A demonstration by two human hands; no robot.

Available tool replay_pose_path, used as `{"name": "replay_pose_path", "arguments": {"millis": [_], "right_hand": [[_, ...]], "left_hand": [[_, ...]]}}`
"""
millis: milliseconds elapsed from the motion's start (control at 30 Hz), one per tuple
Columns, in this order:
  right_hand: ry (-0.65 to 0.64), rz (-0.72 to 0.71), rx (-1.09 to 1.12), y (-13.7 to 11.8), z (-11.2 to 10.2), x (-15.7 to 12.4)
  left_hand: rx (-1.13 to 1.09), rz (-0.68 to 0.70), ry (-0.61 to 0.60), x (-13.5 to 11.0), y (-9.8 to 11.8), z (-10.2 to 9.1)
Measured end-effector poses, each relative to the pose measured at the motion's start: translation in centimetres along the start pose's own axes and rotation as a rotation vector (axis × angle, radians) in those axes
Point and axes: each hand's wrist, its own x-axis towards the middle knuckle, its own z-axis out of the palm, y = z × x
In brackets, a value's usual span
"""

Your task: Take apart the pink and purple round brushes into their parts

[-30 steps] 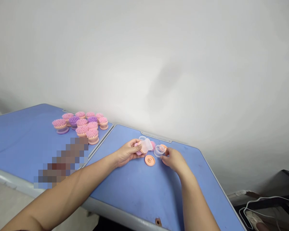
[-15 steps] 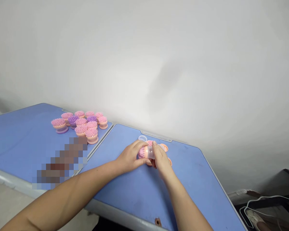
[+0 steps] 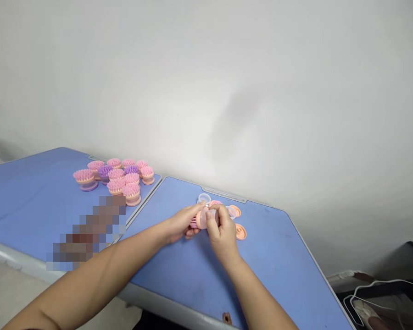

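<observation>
A pink-bristled brush [image 3: 202, 220] with an orange rim and a clear cup-like body lies on its side between my hands, above the right-hand table. My left hand [image 3: 183, 222] is closed around its bristle end. The fingers of my right hand [image 3: 222, 229] pinch the clear end. Just behind them are a clear round cup [image 3: 204, 198] and a partly hidden pink bristle piece [image 3: 215, 203]. An orange round cap [image 3: 241, 232] lies to the right of my right hand, and another orange cap [image 3: 236, 211] with a clear piece stands farther back.
Several pink and purple brushes [image 3: 131, 192] stand grouped on the left blue table [image 3: 27, 197]. A seam separates it from the right blue table [image 3: 271, 266], backed by a white wall [image 3: 296, 114]. A small brown object [image 3: 226, 317] sits at the front edge. A blurred patch covers part of the left table.
The brush has turned and shifted slightly left in my hands. My left hand has moved lower around the bristles, and my right fingers have curled over the clear end. The orange cap shows more fully.
</observation>
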Motion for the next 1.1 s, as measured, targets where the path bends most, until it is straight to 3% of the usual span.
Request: {"name": "replay_pose_path", "arguments": {"millis": [133, 200, 333, 500, 667, 800, 900, 1100], "right_hand": [[-0.092, -0.094, -0.015, 0.0, -0.6, 0.0], [-0.101, -0.059, 0.011, -0.1, -1.0, 0.2], [-0.053, 0.049, 0.098, -0.1, -1.5, 0.6], [-0.037, 0.165, 0.280, -0.3, -2.1, 1.1], [-0.136, 0.218, 0.361, -1.0, -3.0, 1.3], [-0.115, 0.314, 0.324, -1.1, -3.3, 1.5], [-0.206, 0.389, 0.258, -0.9, -3.2, 1.6], [-0.283, 0.336, 0.355, -1.0, -4.0, 1.8]], "left_hand": [[-0.014, -0.108, -0.070, 0.1, 0.0, -0.9], [0.006, -0.006, -0.005, 0.1, -0.1, -1.1], [-0.101, 0.349, 0.121, 0.0, -0.2, -1.1], [-0.004, 0.527, 0.079, 0.3, -0.6, -1.0], [-0.051, 0.438, 0.012, 0.5, -0.6, -1.0], [-0.048, 0.415, 0.037, 0.5, -0.6, -1.0], [-0.040, 0.424, 0.046, 0.6, -0.6, -0.9], [-0.131, 0.341, -0.007, 0.3, -0.1, -0.9]]}}
